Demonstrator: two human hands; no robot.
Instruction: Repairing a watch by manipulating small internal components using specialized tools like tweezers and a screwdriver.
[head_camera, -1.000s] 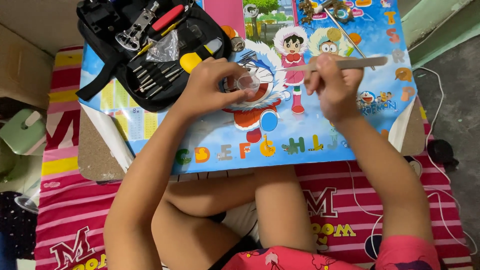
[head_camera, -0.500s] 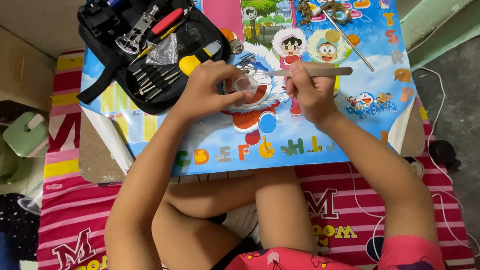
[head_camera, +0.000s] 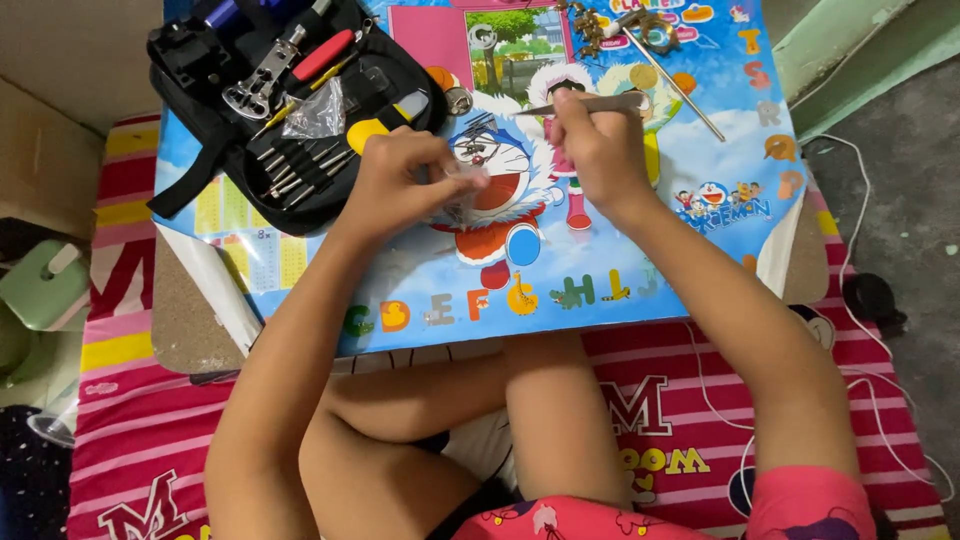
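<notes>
Both hands raised close together, forearms converging.
Left hand (head_camera: 405, 185) curled, fingers pinched; right hand (head_camera: 600, 150) closed in a pinch grip.

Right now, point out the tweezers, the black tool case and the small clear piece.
Tweezers (head_camera: 585, 104), head view, mid-shaft.
Black tool case (head_camera: 190, 65), head view, upper left part.
Small clear piece (head_camera: 462, 178), head view, its visible edge.

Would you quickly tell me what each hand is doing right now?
Left hand: closed on a small clear piece.
Right hand: closed on tweezers.
</notes>
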